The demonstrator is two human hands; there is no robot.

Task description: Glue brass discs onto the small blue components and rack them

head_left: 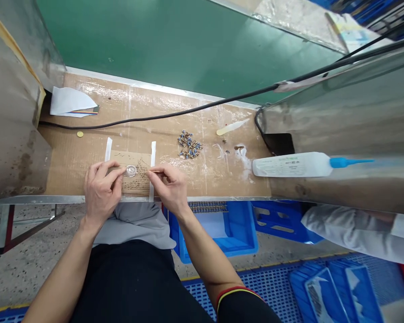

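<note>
My left hand [102, 186] pinches the edge of a small clear round dish [131, 171] just above the cardboard-covered bench. Between the thumb and forefinger of my right hand [170, 186] is a thin stick [154, 171], its tip pointing left toward the dish. Both hands are over a piece of cardboard [131, 158] with dark specks, held by white tape strips [153, 153] along its sides. Right of it lies a heap of small blue and brass-coloured parts [189, 145]. What the dish contains is too small to tell.
A white squeeze bottle [292, 165] with a blue nozzle lies at the right. A black cable [188, 110] crosses the bench. A pale pointed strip [232, 127] sits behind the heap. Metal walls flank both ends. Below the front edge is a blue crate [240, 229].
</note>
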